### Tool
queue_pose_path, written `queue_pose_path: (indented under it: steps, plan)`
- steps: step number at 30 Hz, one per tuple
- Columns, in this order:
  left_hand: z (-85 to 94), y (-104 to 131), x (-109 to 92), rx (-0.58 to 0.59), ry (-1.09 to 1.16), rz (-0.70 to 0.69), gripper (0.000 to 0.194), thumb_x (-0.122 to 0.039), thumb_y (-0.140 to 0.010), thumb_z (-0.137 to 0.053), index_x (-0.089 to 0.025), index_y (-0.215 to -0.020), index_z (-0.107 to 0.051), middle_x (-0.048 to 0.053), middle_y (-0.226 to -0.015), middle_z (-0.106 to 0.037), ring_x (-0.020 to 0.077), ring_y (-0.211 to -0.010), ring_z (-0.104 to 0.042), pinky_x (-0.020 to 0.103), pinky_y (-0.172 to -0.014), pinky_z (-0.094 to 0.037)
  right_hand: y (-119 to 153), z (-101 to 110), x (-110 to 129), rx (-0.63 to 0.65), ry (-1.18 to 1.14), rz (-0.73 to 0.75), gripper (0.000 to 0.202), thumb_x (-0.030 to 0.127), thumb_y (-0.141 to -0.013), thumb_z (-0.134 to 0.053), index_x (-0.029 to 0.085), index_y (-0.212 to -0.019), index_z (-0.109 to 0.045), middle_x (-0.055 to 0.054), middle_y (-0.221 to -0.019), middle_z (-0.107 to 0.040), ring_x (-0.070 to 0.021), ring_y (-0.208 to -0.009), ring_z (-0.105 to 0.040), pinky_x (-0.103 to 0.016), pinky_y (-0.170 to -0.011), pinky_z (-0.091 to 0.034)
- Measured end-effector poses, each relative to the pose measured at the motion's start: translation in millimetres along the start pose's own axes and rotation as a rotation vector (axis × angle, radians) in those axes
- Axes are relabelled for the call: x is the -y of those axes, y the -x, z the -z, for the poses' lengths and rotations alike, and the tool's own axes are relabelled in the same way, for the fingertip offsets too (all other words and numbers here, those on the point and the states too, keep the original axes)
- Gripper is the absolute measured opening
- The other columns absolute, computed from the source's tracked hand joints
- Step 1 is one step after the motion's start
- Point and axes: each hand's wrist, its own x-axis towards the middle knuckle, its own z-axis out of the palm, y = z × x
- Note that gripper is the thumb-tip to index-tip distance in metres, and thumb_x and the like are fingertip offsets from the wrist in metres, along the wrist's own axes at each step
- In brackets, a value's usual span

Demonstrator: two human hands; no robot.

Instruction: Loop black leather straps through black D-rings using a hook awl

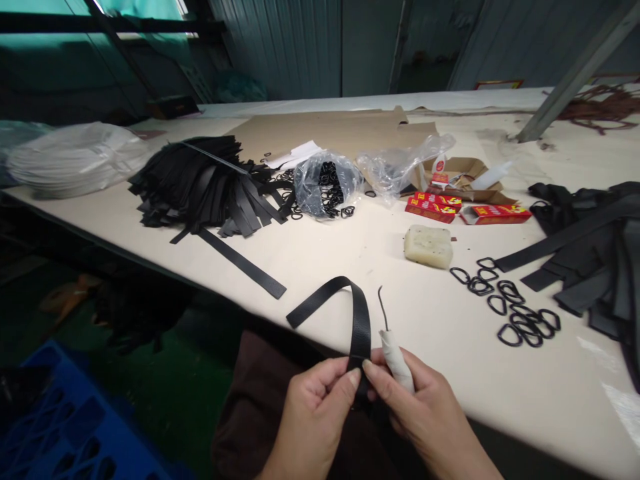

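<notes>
Left grip (pixel 316 408) and right grip (pixel 429 408) both pinch a flat, black, grained strap (pixel 361 319) that arches leftward.

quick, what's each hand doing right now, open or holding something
Left hand: closed, pinching the black strap.
Right hand: closed, holding the white-handled hook, thumb tip at the strap.

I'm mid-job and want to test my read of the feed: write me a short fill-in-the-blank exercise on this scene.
1. The strap pinched by both hands is coloured ____.
2. The hooked tool is held in the ____ hand.
3. The small boxes with yellow print are mainly coloured ____.

Missing words: black; right; red.
</notes>
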Motion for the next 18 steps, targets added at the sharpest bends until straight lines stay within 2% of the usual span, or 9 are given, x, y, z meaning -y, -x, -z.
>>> queue_pose_path:
  steps: [2, 4, 9, 13, 18]
  plan:
    - [0.9, 0, 1, 0.043, 0.076, 0.043, 0.019, -0.023, -0.078, -0.059, -0.013, -0.087, -0.073, 0.005, -0.074, -0.072, 0.0197, -0.074, -0.062, 0.027, -0.072, -0.047, -1, -1, 2, 0.029, -0.130, -0.125, 0.030, 0.046, -0.073, -0.061, 0.016, -0.075, -0.058, 0.004, -0.052, -0.051, -0.0060, -0.039, -0.035, -0.018, -0.035, -0.023]
    - [3.2, 0, 1, 0.108, 0.169, 0.102, 0.021, -0.022, -0.081, -0.056, -0.012, -0.092, -0.071, 0.007, -0.076, -0.072, 0.0195, -0.076, -0.062, 0.028, -0.073, -0.047, -1, -1, 4, 0.047, -0.217, -0.198, 0.033, 0.047, -0.071, -0.064, 0.016, -0.074, -0.055, 0.005, -0.050, -0.049, -0.0032, -0.037, -0.027, -0.017, -0.035, -0.017]
    - [8.7, 1, -6, 0.193, 0.213, 0.160, 0.027, -0.019, -0.083, -0.053, -0.013, -0.106, -0.065, 0.009, -0.087, -0.071, 0.0190, -0.082, -0.062, 0.029, -0.076, -0.046, -1, -3, 4, 0.075, -0.305, -0.247, 0.035, 0.047, -0.070, -0.066, 0.015, -0.073, -0.052, 0.005, -0.050, -0.048, -0.0027, -0.039, -0.025, -0.016, -0.037, -0.014]
    - [9.7, 0, -9, 0.179, 0.112, 0.109, 0.022, -0.019, -0.080, -0.057, -0.011, -0.097, -0.069, 0.008, -0.080, -0.072, 0.0185, -0.076, -0.063, 0.030, -0.079, -0.045, -1, -5, 4, 0.061, -0.331, -0.233, 0.034, 0.046, -0.070, -0.066, 0.015, -0.073, -0.052, 0.006, -0.050, -0.047, -0.0026, -0.039, -0.023, -0.017, -0.036, -0.013]
    - [11.1, -2, -10, 0.198, 0.047, 0.045, 0.020, -0.018, -0.082, -0.053, -0.010, -0.082, -0.072, 0.007, -0.073, -0.072, 0.0172, -0.071, -0.063, 0.028, -0.075, -0.045, 1, -6, 4, 0.089, -0.345, -0.204, 0.031, 0.043, -0.074, -0.065, 0.015, -0.071, -0.050, 0.005, -0.051, -0.048, -0.0026, -0.041, -0.026, -0.017, -0.037, -0.014]
